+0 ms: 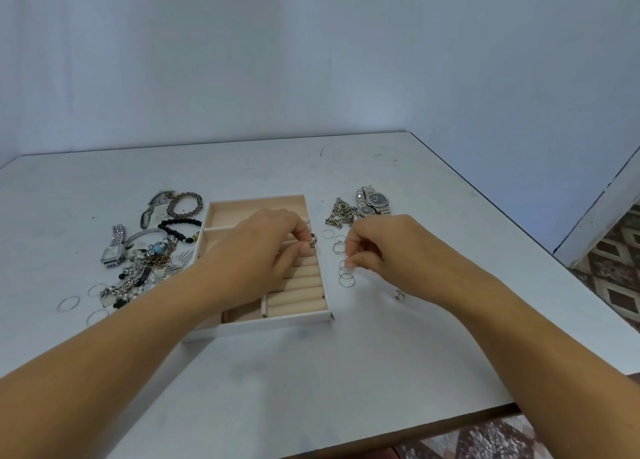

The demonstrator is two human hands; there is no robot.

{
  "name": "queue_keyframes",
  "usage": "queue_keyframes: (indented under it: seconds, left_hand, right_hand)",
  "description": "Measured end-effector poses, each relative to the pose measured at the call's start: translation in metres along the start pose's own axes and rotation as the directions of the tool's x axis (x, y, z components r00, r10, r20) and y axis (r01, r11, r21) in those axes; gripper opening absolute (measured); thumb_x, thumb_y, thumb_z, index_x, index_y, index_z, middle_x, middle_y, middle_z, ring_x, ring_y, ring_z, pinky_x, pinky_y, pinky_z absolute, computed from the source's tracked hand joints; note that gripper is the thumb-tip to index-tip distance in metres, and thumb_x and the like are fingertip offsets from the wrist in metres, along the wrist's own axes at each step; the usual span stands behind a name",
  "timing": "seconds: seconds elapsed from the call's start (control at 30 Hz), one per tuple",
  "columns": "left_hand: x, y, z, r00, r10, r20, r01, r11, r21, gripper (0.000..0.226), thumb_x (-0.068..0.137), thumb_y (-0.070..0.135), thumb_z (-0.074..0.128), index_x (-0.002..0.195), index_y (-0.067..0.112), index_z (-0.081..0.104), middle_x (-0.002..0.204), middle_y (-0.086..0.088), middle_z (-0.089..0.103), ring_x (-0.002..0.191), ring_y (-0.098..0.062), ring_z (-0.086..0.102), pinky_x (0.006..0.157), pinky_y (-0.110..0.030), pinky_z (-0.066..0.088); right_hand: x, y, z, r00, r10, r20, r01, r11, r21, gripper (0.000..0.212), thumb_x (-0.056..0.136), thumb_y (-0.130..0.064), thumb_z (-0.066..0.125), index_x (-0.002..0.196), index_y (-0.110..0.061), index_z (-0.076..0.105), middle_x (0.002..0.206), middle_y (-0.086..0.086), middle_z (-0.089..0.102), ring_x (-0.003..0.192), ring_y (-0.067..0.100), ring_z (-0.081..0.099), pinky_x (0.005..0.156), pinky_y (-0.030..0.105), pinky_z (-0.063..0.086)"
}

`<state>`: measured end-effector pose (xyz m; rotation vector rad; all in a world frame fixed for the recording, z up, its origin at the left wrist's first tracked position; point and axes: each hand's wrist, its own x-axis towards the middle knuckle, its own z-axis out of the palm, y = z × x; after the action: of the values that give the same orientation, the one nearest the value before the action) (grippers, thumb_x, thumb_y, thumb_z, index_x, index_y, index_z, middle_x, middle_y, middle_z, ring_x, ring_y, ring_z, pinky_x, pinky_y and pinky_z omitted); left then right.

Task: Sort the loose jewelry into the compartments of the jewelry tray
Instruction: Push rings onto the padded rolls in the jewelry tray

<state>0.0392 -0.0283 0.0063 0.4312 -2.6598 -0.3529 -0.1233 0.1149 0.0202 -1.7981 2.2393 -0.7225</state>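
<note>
1. The left hand (273, 237) is pinching a patterned band ring (313, 240) between thumb and fingertips, holding it just over the right-hand rim of the jewelry tray (277, 323), above the ring rolls (301, 285). I judge it is being lined up to slot between two rolls, which grip a band upright.
2. The right hand (384, 251) is closing its fingertips on one of the thin wire rings (346, 278) lying on the table (346, 372) just beside the tray's right side; whether it has actually lifted one I cannot tell.
3. The tray is sitting mid-table, toward the near edge, with loose pieces either side, probably so both hands can be feeding it.
4. Two watches (375, 200) and a chain (341, 213) are lying behind the thin rings, toward the table's far right corner.
5. A tangled heap (145, 261) with bead bracelets (183, 206) and a square watch (112, 252) is waiting left of the tray.
6. No brand or writing is readable; the watch dials are too small.
</note>
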Motion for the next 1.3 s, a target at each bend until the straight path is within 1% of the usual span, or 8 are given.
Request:
queue_keyframes:
  seconds: [0.13,0.27,0.43,0.57,0.67,0.9,1.07,1.3]
  left_hand:
    - [-0.004,-0.018,-0.01,0.999,-0.024,-0.033,0.024,1.0,0.005,0.007,0.091,0.025,0.057,0.097,0.025,0.061,0.101,0.015,0.062,0.095,-0.005,0.049,0.085,-0.024,0.037]
    - [-0.007,-0.036,-0.017,0.995,-0.075,-0.061,0.076,0.997,0.01,0.006,0.089,0.03,0.06,0.094,0.031,0.06,0.099,0.017,0.063,0.097,-0.004,0.048,0.078,-0.012,0.032]
    - [-0.001,-0.048,-0.016,0.984,-0.172,-0.055,0.164,0.977,-0.138,0.01,0.081,0.031,0.068,0.084,0.034,0.059,0.089,0.018,0.065,0.082,0.003,0.057,0.076,-0.018,0.044]
    - [0.006,-0.054,-0.012,0.968,-0.244,-0.056,0.219,0.934,-0.283,0.013,0.078,0.024,0.076,0.084,0.029,0.065,0.079,0.012,0.069,0.067,0.002,0.063,0.066,-0.009,0.047]
    - [0.01,-0.06,-0.01,0.966,-0.251,-0.064,0.217,0.92,-0.327,0.019,0.079,0.025,0.075,0.093,0.033,0.066,0.079,0.013,0.069,0.071,0.002,0.063,0.069,-0.006,0.046]
    - [0.01,-0.064,-0.007,0.976,-0.211,-0.046,0.177,0.903,-0.391,0.018,0.085,0.019,0.069,0.098,0.032,0.069,0.085,0.013,0.072,0.083,0.005,0.065,0.076,-0.005,0.045]
    - [0.01,-0.064,-0.004,0.985,-0.156,-0.077,0.121,0.932,-0.341,0.023,0.085,0.017,0.067,0.106,0.026,0.068,0.093,0.012,0.07,0.086,0.0,0.065,0.08,-0.014,0.051]
    - [0.011,-0.061,-0.003,0.993,-0.082,-0.08,0.059,0.964,-0.26,0.018,0.086,0.021,0.067,0.102,0.027,0.072,0.091,0.022,0.066,0.089,0.003,0.062,0.079,-0.009,0.047]
  right_hand:
    - [0.017,-0.012,0.002,0.995,-0.074,-0.071,0.072,0.997,-0.03,0.014,0.093,-0.015,0.055,0.099,-0.02,0.067,0.09,-0.012,0.06,0.079,0.001,0.054,0.073,0.018,0.045]
    - [0.039,-0.016,0.006,0.99,-0.114,-0.088,0.11,0.993,-0.041,0.013,0.093,-0.015,0.053,0.096,-0.019,0.066,0.089,-0.01,0.061,0.077,0.003,0.053,0.07,0.015,0.042]
    - [0.061,-0.018,0.016,0.986,-0.109,-0.123,0.103,0.993,-0.061,0.015,0.093,-0.017,0.055,0.103,-0.019,0.066,0.096,-0.009,0.065,0.083,0.003,0.056,0.07,0.001,0.036]
    - [0.073,-0.012,0.025,0.986,-0.119,-0.119,0.115,0.992,-0.046,0.018,0.092,-0.016,0.058,0.106,-0.016,0.069,0.1,-0.002,0.068,0.09,0.01,0.06,0.084,0.023,0.047]
    - [0.077,-0.003,0.034,0.978,-0.135,-0.159,0.133,0.991,-0.024,0.014,0.09,-0.016,0.06,0.1,-0.015,0.07,0.093,0.0,0.067,0.087,0.015,0.062,0.082,0.036,0.05]
    - [0.078,0.006,0.043,0.935,-0.193,-0.297,0.205,0.979,0.01,0.009,0.087,-0.013,0.063,0.091,-0.013,0.071,0.09,-0.007,0.06,0.08,0.008,0.058,0.076,0.023,0.048]
    - [0.076,0.007,0.045,0.929,-0.204,-0.308,0.214,0.977,-0.001,0.007,0.086,-0.013,0.066,0.09,-0.013,0.072,0.089,-0.001,0.065,0.081,0.011,0.059,0.076,0.025,0.047]
    - [0.074,0.007,0.045,0.933,-0.207,-0.296,0.214,0.977,-0.008,0.008,0.086,-0.016,0.065,0.091,-0.016,0.071,0.089,-0.001,0.065,0.084,0.012,0.058,0.078,0.029,0.048]
